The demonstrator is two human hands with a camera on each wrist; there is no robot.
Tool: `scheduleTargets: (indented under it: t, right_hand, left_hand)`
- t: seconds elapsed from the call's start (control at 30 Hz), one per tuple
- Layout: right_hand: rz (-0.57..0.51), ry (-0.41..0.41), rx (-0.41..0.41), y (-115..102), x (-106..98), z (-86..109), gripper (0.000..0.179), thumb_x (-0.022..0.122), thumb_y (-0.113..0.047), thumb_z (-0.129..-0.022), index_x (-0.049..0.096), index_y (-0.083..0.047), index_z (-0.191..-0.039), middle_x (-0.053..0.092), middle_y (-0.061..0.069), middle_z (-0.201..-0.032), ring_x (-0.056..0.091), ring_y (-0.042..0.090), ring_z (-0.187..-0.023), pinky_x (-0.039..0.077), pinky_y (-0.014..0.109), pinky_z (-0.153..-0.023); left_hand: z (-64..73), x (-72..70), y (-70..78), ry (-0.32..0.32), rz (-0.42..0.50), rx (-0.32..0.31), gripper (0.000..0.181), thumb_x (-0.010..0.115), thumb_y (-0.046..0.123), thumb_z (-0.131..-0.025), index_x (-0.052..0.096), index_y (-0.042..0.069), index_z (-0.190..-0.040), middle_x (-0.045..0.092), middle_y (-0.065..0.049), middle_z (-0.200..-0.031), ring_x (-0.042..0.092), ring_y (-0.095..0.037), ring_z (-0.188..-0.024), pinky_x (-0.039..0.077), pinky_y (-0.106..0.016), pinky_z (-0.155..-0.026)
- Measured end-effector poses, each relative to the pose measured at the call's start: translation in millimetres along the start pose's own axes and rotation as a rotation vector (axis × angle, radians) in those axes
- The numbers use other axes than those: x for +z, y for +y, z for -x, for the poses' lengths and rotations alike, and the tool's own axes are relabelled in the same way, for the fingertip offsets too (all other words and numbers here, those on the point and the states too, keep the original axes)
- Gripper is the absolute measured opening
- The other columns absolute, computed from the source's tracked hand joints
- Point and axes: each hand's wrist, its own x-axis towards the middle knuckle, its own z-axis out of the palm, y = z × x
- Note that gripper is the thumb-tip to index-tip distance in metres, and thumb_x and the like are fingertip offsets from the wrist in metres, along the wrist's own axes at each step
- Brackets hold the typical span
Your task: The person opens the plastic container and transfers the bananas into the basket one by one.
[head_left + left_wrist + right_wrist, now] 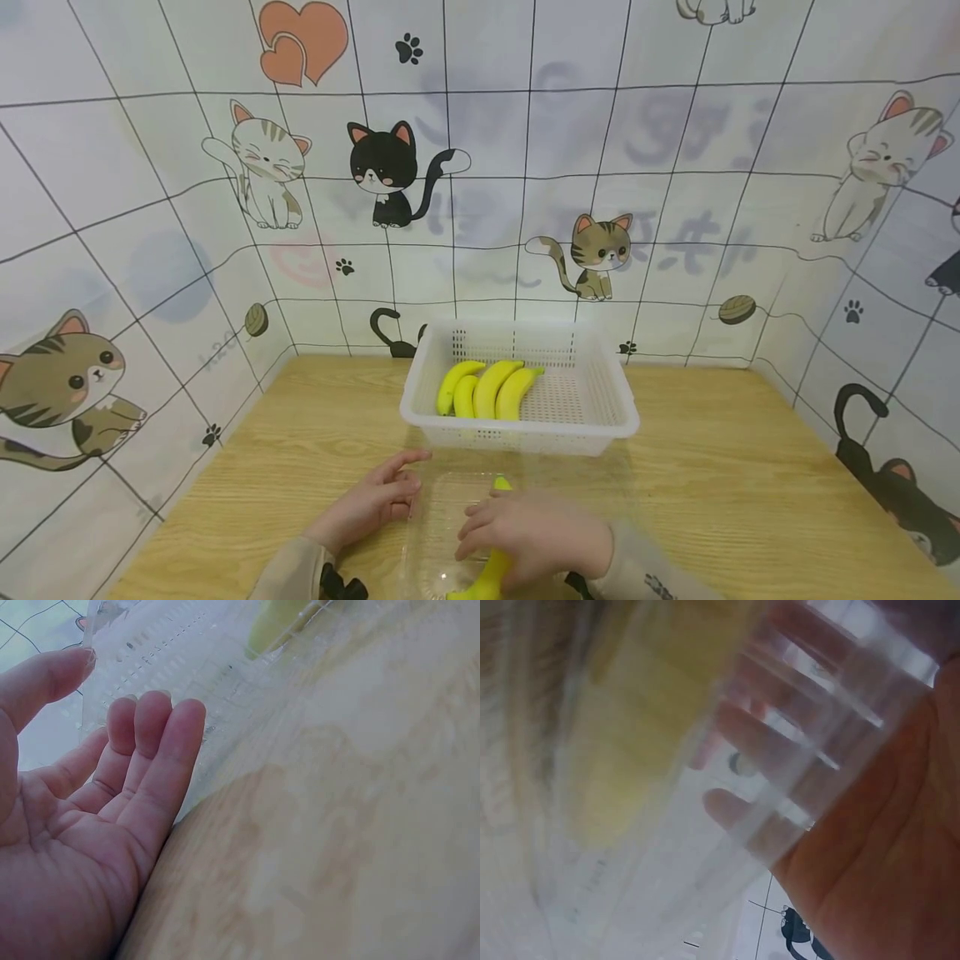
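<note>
A clear plastic container [442, 508] lies on the table at the front, with one yellow banana [489, 577] in it. Over that banana is my right hand [532, 529], which hides its middle part. The right wrist view shows this hand [780, 727] through the clear plastic wall, its fingers extended and apart from the blurred banana [645, 727]. My left hand [375, 496] is at the container's left side, fingers loosely bent. In the left wrist view its palm [82, 847] is bare, and a fingertip meets the clear plastic edge.
Behind the container stands a white perforated basket [517, 431] with several bananas [491, 390] on its left side. The wooden table [712, 475] runs back to a wall [487, 208] covered in cat-print sheeting, which also encloses both sides.
</note>
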Motion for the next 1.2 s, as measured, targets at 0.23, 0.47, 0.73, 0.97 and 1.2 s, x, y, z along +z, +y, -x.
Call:
scheduleTargets:
  t: [0.23, 0.47, 0.73, 0.97, 1.2]
  right_hand:
    - [0.004, 0.022, -0.038, 2, 3, -1.1, 0.043, 0.083, -0.033, -0.074, 0.069, -0.024, -0.114, 0.062, -0.017, -0.114, 0.053, 0.004, -0.114, 0.041, 0.018, -0.096]
    - [0.005, 0.054, -0.013, 4, 7, -0.9, 0.034, 0.084, -0.025, -0.071, 0.072, -0.024, -0.102, 0.063, -0.018, -0.100, 0.055, -0.006, -0.093, 0.041, 0.007, -0.080]
    - [-0.008, 0.060, 0.067, 6, 14, -1.0, 0.040, 0.081, -0.014, -0.067, 0.072, -0.026, -0.103, 0.064, -0.020, -0.098, 0.056, -0.005, -0.090, 0.043, 0.011, -0.080]
    - [0.059, 0.101, 0.194, 10, 16, 1.7, 0.047, 0.082, -0.016, -0.066, 0.069, -0.021, -0.111, 0.063, -0.009, -0.113, 0.056, 0.011, -0.109, 0.044, 0.031, -0.097]
    - [0.097, 0.069, 0.276, 11, 14, 3.5, 0.043, 0.077, -0.011, -0.066, 0.070, -0.022, -0.107, 0.064, -0.011, -0.109, 0.056, 0.013, -0.109, 0.043, 0.038, -0.099]
  left_hand:
    - [-2.3, -0.3, 2.7, -0.007, 0.007, 0.014, 0.056, 0.054, 0.013, -0.099, 0.028, 0.006, -0.149, 0.049, -0.005, -0.096, 0.055, -0.014, -0.080, 0.051, -0.031, -0.077]
    - [-2.3, -0.3, 2.2, -0.002, 0.009, 0.013, 0.056, 0.054, 0.012, -0.099, 0.029, 0.007, -0.149, 0.049, -0.006, -0.096, 0.055, -0.015, -0.081, 0.051, -0.032, -0.078]
    - [0.5, -0.3, -1.3, 0.000, -0.003, 0.000, 0.055, 0.054, 0.012, -0.099, 0.029, 0.006, -0.148, 0.048, -0.008, -0.102, 0.055, -0.017, -0.081, 0.051, -0.032, -0.078]
    - [-1.5, -0.8, -0.7, -0.018, -0.006, 0.001, 0.057, 0.054, 0.013, -0.099, 0.028, 0.005, -0.149, 0.050, -0.006, -0.096, 0.055, -0.016, -0.081, 0.051, -0.032, -0.078]
    - [-1.3, -1.1, -1.5, -0.014, -0.004, -0.005, 0.057, 0.055, 0.013, -0.099, 0.028, 0.006, -0.149, 0.051, -0.006, -0.097, 0.055, -0.016, -0.083, 0.051, -0.035, -0.080]
